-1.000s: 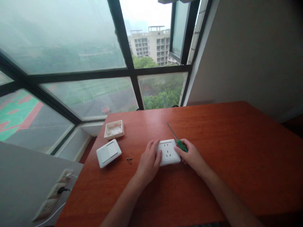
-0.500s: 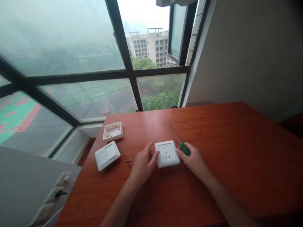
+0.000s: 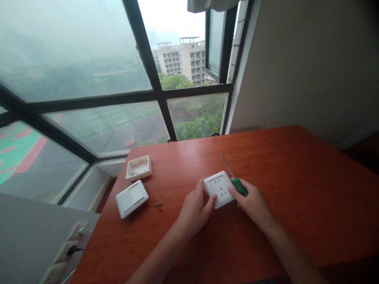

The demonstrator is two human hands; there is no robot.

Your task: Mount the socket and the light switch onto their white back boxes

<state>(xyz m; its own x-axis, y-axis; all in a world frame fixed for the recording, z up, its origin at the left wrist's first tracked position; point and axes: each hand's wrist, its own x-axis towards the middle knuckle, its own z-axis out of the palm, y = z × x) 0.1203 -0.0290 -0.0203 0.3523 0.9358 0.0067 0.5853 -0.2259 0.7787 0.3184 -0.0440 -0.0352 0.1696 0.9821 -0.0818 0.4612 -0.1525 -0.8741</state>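
"At the reddish wood-grain table point(image 3: 284, 173), what am I holding?"
"My left hand point(image 3: 195, 204) and right hand point(image 3: 253, 202) pinch a square white slotted socket point(image 3: 218, 185) between them; the right also grips a green-handled metal screwdriver point(image 3: 239, 187)."

No legible text or numbers anywhere

What look like screws point(image 3: 158, 206) lie between switch point(image 3: 132, 199) and socket point(image 3: 219, 189).

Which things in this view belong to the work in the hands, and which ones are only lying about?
In the work:
white socket plate, held by left hand and right hand
green-handled screwdriver, in right hand

Lying on the table, untouched:
white switch plate
open box
small screws, possibly related
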